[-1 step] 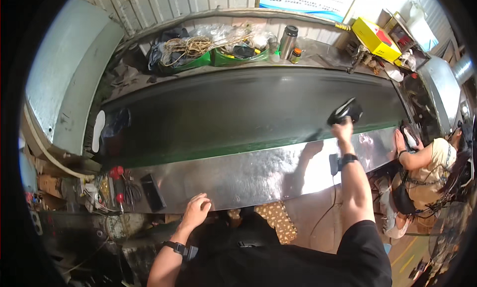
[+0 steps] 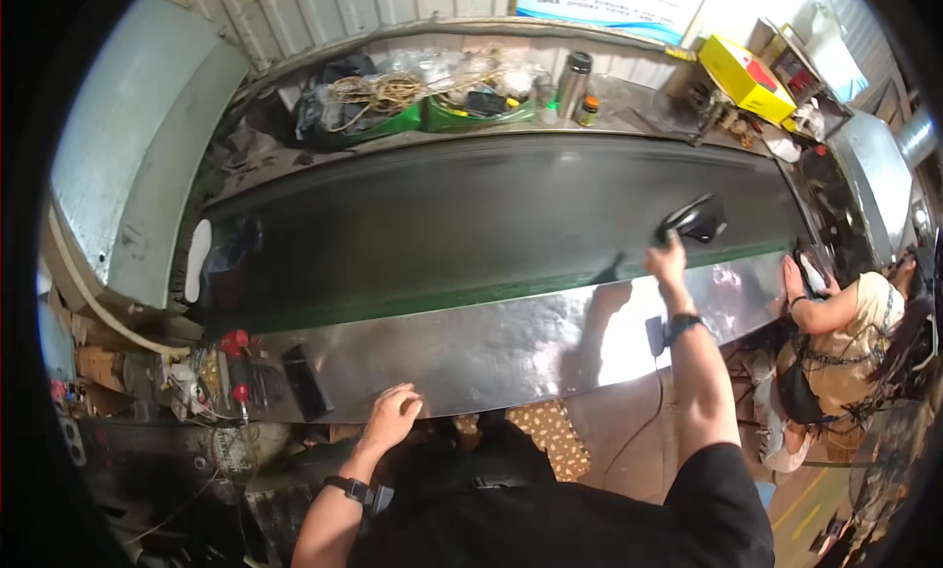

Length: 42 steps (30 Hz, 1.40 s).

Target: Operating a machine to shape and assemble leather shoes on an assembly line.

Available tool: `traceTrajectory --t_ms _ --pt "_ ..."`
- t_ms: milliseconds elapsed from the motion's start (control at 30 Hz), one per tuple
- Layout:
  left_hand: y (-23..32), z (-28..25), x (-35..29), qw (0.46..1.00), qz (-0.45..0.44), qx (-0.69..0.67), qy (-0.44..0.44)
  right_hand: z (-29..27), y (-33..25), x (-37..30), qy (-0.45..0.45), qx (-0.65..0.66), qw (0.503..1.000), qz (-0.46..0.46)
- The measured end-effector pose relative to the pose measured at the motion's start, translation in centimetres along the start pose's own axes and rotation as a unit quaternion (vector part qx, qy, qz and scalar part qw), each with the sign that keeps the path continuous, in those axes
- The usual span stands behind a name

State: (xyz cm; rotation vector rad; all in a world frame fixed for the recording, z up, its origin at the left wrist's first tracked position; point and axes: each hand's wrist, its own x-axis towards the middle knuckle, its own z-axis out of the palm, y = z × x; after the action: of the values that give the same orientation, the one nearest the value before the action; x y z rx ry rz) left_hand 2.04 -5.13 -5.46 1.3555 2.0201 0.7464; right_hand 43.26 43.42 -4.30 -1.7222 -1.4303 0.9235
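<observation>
Touching blk shoe-like item (image 2: 699, 220) over dark belt (image 2: 442, 214), R side, w/ R hand (image 2: 669, 261), can't tell if gripping or released, hence can't call set-down done or pending; holding nothing in loosely curled L hand (image 2: 395, 411) near metal table (image 2: 471, 357).

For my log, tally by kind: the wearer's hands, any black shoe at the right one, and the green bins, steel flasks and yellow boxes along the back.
Left hand and right hand: 2
Black shoe: 1
Green bins: 2
Steel flask: 1
Yellow box: 1
Total: 7
</observation>
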Motion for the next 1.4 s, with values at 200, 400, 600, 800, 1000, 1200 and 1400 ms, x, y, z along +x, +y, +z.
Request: traceTrajectory --t_ms 200,400,600,800,1000,1200,1400 --pt "-1.4 -9.2 9.2 0.994 -0.044 -0.057 0.086 11.7 0.9 -22.5 -0.239 -0.22 0.866 -0.379" --pt "-14.4 -27.8 15.0 0.924 -0.136 0.187 0.304 13.0 -7.2 -32.6 -0.438 -0.04 0.892 -0.1" --pt "-23.7 -38.2 19.2 0.917 -0.125 0.378 0.041 17.9 -11.5 -31.6 -0.404 0.118 0.907 -0.018" --pt "-16.3 -33.9 27.8 0.993 -0.012 -0.092 -0.073 24.2 -21.0 -31.0 -0.501 0.225 0.816 0.179" --pt "-44.9 -46.0 25.7 0.814 -0.522 0.255 0.008 28.4 -16.0 -32.5 -0.314 0.249 0.865 0.302" --pt "-47.6 -44.6 28.3 0.819 -0.505 0.254 0.103 29.6 -16.9 -31.7 -0.295 0.327 0.829 0.345" --pt "-48.6 -42.6 25.7 0.798 -0.501 0.224 0.248 30.7 -16.3 -30.1 -0.286 0.437 0.772 0.361"
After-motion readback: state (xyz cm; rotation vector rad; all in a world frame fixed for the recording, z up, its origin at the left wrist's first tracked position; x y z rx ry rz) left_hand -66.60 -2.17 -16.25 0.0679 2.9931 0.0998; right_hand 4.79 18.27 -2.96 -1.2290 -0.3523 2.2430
